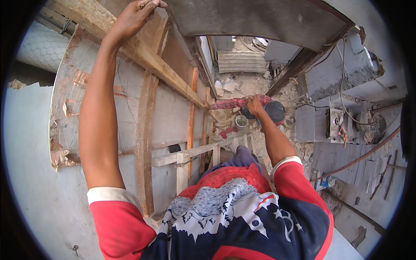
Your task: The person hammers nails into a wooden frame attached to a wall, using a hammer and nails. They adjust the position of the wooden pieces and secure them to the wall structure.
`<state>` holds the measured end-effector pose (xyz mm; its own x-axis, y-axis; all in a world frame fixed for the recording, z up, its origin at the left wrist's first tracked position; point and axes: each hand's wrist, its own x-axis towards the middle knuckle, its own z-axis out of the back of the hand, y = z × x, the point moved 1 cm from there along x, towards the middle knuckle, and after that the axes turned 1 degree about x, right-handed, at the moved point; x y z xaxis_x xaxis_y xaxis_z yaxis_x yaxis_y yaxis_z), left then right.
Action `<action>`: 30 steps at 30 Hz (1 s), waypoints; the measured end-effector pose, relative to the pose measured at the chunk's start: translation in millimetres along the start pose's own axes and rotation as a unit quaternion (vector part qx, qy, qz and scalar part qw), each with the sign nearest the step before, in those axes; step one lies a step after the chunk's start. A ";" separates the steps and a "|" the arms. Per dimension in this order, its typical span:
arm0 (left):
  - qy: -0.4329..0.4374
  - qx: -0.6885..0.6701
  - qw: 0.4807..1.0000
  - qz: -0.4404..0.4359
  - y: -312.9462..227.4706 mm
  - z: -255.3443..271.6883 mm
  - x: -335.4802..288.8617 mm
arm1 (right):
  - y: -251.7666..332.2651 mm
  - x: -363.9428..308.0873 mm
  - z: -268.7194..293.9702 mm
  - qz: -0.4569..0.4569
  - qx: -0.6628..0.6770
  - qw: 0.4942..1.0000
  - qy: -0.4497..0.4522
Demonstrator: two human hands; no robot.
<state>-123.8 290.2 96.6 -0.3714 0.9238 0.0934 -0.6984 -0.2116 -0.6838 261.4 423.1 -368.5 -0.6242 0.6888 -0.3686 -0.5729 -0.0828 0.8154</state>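
My left hand [135, 18] is raised at the top left beside a long wooden beam [167, 71]. Its thumb and fingers are pressed together; whatever is between them is too small to make out. My right hand [255, 105] hangs out ahead of me, fingers curled in, and what it holds, if anything, is hidden. In the picture it overlaps a co-worker [274, 111] in a dark cap, who stands lower down. The co-worker's red plaid sleeve [229, 103] stretches left toward the far end of the beam.
Upright timbers [147, 143] brace a grey panel [123, 102] on my left. A pale wooden rail [197, 151] crosses near my legs. Below are rubble [234, 84], a bucket [241, 121] and a corrugated sheet [241, 62]. Cables [342, 82] hang at the right.
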 end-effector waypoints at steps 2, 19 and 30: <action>-0.003 -0.015 1.000 -0.005 -10.8 -6.1 -0.1 | -36.4 16.3 -18.9 0.004 -0.045 0.999 -0.028; 0.012 0.029 0.998 -0.047 -29.9 -9.5 -5.3 | -166.3 22.9 -35.4 0.017 -0.280 0.958 -0.054; 0.024 0.011 0.999 0.032 -37.6 -4.8 -18.0 | -167.3 -14.5 -14.9 -0.010 -0.259 0.964 -0.062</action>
<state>-87.9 283.0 117.2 -0.3862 0.9223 0.0161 -0.6880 -0.2765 -0.6710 358.4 416.2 -506.2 -0.5600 0.7725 -0.2994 -0.7929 -0.3949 0.4642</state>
